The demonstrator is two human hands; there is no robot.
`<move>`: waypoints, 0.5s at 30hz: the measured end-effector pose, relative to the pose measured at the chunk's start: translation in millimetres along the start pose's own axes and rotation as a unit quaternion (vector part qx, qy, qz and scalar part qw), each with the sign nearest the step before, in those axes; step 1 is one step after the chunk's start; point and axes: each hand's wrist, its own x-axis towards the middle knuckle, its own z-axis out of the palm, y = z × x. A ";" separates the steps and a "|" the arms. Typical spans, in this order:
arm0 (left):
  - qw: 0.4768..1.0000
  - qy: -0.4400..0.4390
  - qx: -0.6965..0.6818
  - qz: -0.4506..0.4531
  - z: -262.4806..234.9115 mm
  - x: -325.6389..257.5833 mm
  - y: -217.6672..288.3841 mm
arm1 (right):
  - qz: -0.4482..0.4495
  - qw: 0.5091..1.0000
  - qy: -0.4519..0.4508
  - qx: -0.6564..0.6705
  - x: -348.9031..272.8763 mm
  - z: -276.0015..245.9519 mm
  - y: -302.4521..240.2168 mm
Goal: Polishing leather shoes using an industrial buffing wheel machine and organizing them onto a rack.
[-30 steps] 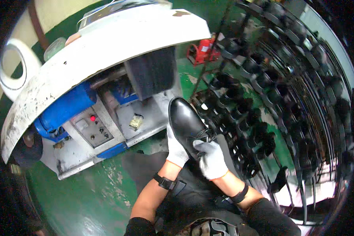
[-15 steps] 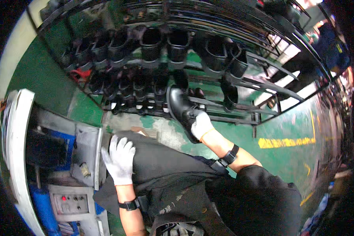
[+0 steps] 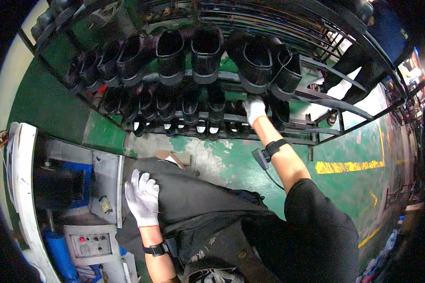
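Right hand (image 3: 254,109): gloved, at boot (image 3: 256,61) on rack (image 3: 335,104), grip unclear. Left hand (image 3: 143,198): gloved, fingers spread flat on apron (image 3: 198,203).

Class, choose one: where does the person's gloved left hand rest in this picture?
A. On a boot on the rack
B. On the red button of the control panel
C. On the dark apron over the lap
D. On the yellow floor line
C: the left hand lies flat on the dark apron, while the right hand reaches up among the black boots on the rack.
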 end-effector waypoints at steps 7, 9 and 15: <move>1.000 -0.005 -0.004 -0.002 5.5 -1.4 -4.6 | -0.260 0.954 0.096 -0.110 -34.1 45.4 -65.7; 1.000 0.008 -0.012 -0.005 5.8 -6.0 -3.8 | -0.251 0.952 0.045 -0.168 -31.1 37.0 -61.6; 0.999 -0.006 -0.043 -0.009 -23.9 -19.3 18.4 | -0.264 0.945 0.044 0.188 -108.8 -28.7 -129.8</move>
